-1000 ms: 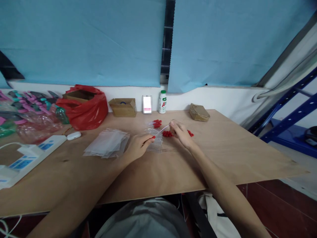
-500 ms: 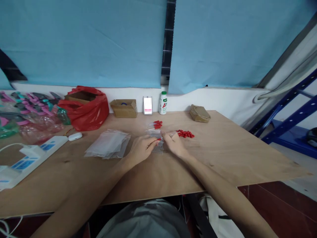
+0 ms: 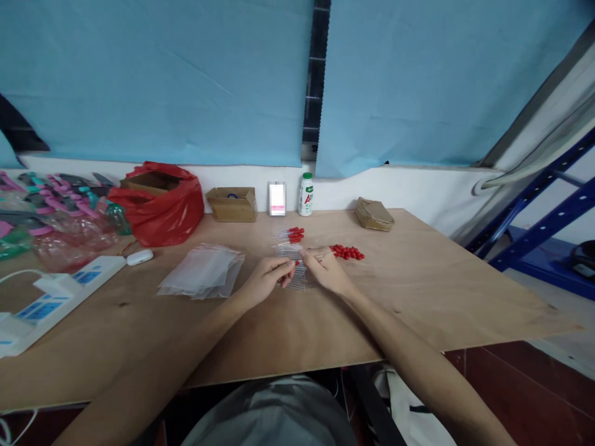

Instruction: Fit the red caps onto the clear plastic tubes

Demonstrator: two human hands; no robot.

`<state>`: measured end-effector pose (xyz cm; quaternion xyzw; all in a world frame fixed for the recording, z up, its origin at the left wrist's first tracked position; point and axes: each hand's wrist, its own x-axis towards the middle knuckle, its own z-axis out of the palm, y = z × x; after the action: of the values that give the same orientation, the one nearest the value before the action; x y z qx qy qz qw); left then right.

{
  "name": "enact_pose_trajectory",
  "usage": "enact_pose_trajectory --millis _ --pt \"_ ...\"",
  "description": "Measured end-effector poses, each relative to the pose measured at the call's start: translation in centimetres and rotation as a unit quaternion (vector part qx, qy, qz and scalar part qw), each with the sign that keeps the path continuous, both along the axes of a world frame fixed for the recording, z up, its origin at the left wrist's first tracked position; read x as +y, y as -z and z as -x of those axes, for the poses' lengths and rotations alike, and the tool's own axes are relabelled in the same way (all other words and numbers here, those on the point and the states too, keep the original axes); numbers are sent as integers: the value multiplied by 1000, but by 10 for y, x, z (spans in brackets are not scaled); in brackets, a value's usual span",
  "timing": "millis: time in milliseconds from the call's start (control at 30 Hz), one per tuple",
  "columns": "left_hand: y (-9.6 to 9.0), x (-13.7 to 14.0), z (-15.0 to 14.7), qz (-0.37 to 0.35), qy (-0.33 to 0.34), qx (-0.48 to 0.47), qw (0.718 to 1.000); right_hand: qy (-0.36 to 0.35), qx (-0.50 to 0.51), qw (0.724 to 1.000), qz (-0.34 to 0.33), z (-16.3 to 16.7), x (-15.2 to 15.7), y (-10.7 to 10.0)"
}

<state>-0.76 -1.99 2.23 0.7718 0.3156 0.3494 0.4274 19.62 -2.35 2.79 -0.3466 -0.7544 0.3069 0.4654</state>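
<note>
My left hand (image 3: pixel 266 280) is closed in a pinch on a small red rubber bulb (image 3: pixel 297 263), whose tip shows past the fingertips. Just to the right, my right hand (image 3: pixel 329 271) is closed on a thin clear tube, mostly hidden by the fingers. Below and between both hands lies a row of clear thin tubes (image 3: pixel 297 284). Beyond them rest several tubes fitted with red bulbs (image 3: pixel 295 235). A cluster of loose red bulbs (image 3: pixel 348 252) sits to the right of my right hand.
Clear plastic bags (image 3: pixel 202 272) lie left of my left hand. Farther left are a power strip (image 3: pixel 65 303), a red bag (image 3: pixel 171 217) and spray bottles (image 3: pixel 74 229). At the back stand a cardboard box (image 3: pixel 232 205), a white bottle (image 3: pixel 305 196) and a brown packet (image 3: pixel 374 214).
My left hand's fingers have shifted slightly left and curled more around the red bulb, so less of it shows. My right hand stays almost in place.
</note>
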Motion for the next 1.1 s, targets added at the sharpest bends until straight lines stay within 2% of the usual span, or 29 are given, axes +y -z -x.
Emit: enact_pose_trajectory --millis 100,200,333,467,567,767,867,1100 --pt "4 1 2 -52 -22 37 998 -68 -46 996 -40 -2 3 0" --pt "4 0 2 -108 -30 70 991 -88 -79 991 -67 -2 6 5" --pt "4 1 2 -136 -21 95 986 -39 -109 990 -77 -1 8 12" --pt "7 4 2 -177 -67 107 976 20 -119 989 -81 0 9 15" --pt "12 5 2 -211 -95 128 964 18 -117 991 -67 1 10 16" --pt "20 5 7 -200 -65 197 958 8 -133 989 -60 2 10 19" --pt "21 6 8 -200 -44 205 957 -8 -133 990 -54 3 8 17" --pt "16 3 6 -200 -47 197 959 -58 -129 988 -66 0 9 17"
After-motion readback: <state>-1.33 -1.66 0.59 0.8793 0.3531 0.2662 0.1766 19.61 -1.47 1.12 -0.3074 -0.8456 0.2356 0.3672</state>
